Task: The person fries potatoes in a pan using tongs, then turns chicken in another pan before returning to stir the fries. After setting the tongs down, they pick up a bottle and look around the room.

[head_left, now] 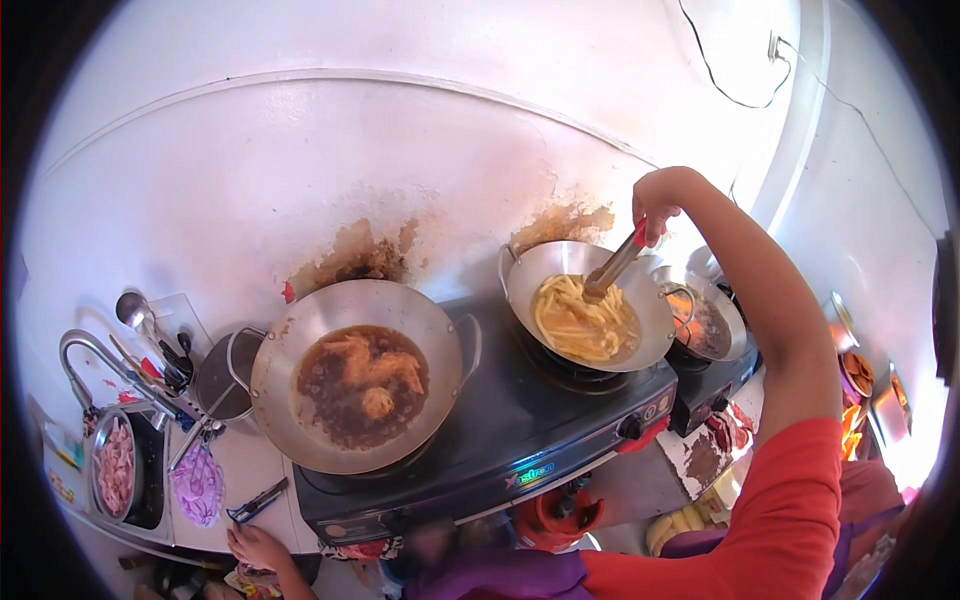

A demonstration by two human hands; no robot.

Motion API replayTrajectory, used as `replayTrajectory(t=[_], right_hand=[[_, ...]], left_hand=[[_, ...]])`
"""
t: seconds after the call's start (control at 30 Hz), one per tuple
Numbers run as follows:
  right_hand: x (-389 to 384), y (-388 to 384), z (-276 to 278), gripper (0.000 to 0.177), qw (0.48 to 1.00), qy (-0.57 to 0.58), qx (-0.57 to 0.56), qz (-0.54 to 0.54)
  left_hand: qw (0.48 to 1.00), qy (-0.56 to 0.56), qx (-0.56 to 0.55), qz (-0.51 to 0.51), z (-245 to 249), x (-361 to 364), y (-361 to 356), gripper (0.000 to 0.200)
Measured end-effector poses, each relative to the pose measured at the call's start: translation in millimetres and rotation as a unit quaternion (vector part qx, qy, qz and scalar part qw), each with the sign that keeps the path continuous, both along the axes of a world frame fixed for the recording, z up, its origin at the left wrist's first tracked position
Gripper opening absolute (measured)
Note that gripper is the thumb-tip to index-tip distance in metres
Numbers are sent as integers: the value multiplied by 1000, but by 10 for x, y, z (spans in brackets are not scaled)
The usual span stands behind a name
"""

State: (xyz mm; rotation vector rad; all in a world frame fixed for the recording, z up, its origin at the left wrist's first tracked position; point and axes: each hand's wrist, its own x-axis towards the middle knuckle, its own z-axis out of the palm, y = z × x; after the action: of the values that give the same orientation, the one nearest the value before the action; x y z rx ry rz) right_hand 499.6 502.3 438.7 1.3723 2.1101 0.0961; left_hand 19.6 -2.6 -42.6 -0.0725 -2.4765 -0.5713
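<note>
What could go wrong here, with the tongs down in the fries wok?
1. Burn: the right hand holds the tongs in the fries and oil, and the bare forearm is near the wok. Spatter could reach skin.
2. Tip: the large wok of chicken in dark oil seems to overhang the stove on the side of the left hand. A bump might tip it.

Wears red short-sleeved fabric top (790, 500), plain, covering right shoulder & upper arm; forearm and right hand (657, 203) bare. Purple creased cloth garment (500, 578) across front, lower down. Left hand (258, 547) & wrist bare.
</note>
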Motion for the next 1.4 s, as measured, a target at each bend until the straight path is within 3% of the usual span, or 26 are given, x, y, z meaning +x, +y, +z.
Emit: replayTrajectory(t=[0.4,1.2,1.4], right_hand=[[-24,139,10,53,1000,5,-20,-14],[-118,127,-61,44,1000,-25,-9,16],[48,-266,-199,41,992,-40,111,48]], left_hand=[[1000,-7,-6,3,-32,-28,-14,31],[999,-12,-36,16,-78,-90,-14,30],[999,-5,-53,10,-14,-53,-15,31]])
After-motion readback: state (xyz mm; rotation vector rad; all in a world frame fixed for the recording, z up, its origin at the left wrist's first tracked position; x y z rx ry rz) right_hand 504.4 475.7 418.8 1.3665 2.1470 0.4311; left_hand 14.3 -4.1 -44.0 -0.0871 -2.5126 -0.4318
